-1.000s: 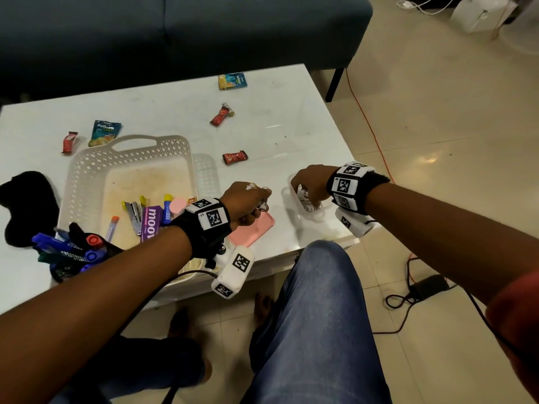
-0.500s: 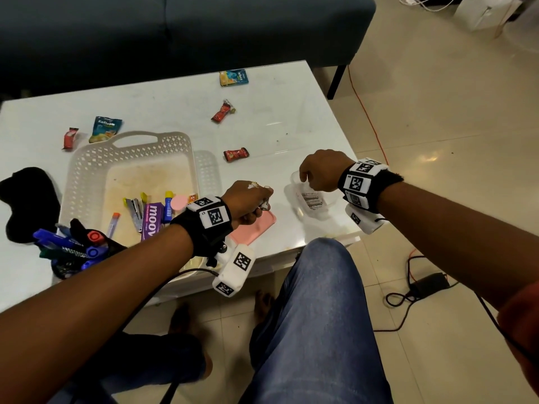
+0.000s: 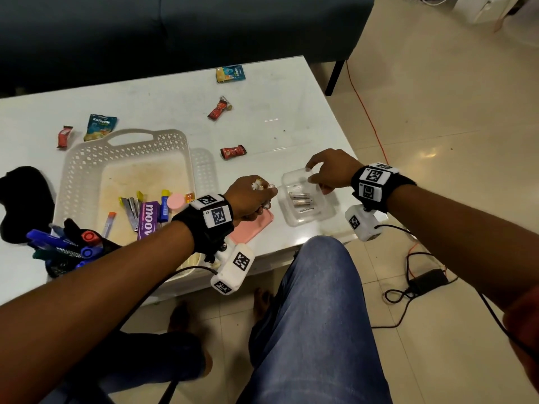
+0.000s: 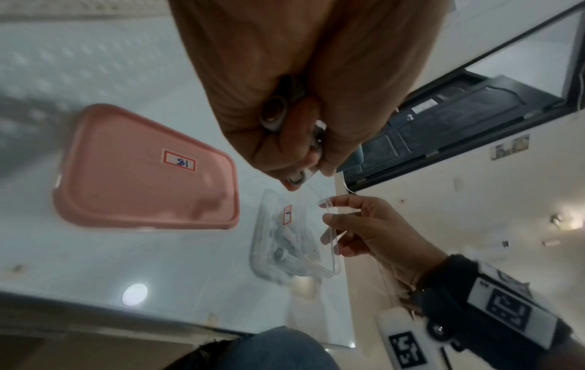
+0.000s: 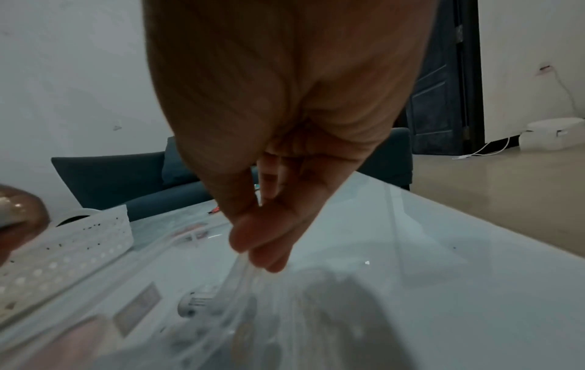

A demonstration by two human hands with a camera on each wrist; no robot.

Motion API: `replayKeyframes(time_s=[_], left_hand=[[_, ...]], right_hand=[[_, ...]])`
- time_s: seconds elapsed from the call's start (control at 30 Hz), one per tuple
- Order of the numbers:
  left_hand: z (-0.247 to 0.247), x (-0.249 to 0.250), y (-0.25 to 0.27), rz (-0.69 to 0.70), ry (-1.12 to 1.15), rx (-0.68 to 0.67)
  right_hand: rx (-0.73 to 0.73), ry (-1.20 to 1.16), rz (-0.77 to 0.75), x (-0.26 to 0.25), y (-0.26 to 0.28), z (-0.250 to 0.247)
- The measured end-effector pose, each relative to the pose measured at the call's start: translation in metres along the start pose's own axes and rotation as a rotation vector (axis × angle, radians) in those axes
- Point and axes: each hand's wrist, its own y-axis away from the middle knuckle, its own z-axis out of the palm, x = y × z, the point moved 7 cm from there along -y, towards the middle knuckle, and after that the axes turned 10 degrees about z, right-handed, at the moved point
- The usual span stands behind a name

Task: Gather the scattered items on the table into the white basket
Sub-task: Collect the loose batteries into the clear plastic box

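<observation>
Several small batteries (image 3: 260, 185) sit bunched in the curled fingers (image 4: 253, 140) of the left hand (image 3: 250, 199); one could slip out and roll off the worktop (image 3: 163, 106) edge. Right hand (image 3: 332, 170) fingers (image 5: 262, 240) pinch the rim of the clear tub (image 3: 306, 196), which holds a few more batteries and might tip. At nine o'clock, the white basket (image 3: 87, 170) holds pens, a stapler and a purple packet. Wrappers lie at twelve.

Blurred items (image 5: 193, 304) inside clear box (image 5: 364, 313)

The lid (image 3: 253, 226) lies between the basket (image 3: 84, 170) and the container (image 3: 306, 212).
</observation>
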Motion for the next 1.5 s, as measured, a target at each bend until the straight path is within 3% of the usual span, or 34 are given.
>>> replayKeyframes(time_s=[0.23, 0.43, 0.63, 0.73, 0.93, 1.07, 1.5], left_hand=[[0.02, 0.046, -0.035, 0.34, -0.718, -0.107], [0.053, 0.056, -0.059, 0.375, -1.047, -0.198], [0.07, 0.052, -0.072, 0.397, -1.188, -0.235], [0.067, 0.05, -0.075, 0.374, -1.177, -0.248], [0.056, 0.054, -0.076, 0.379, -0.944, -0.194], [0.063, 0.051, -0.071, 0.415, -0.922, -0.241], [0.066, 0.052, -0.068, 0.495, -0.829, -0.18]], right_hand=[[-0.063, -0.111, -0.026, -0.008, -0.007, 0.007], [-0.096, -0.157, -0.046, -0.006, -0.009, 0.01], [-0.097, -0.173, -0.042, 0.003, -0.014, 0.011], [-0.115, -0.176, -0.036, 0.004, -0.013, 0.013], [-0.139, -0.234, -0.009, 0.008, -0.01, 0.011], [-0.177, -0.255, 0.016, 0.009, -0.009, 0.008], [-0.188, -0.264, 0.019, 0.01, -0.009, 0.007]])
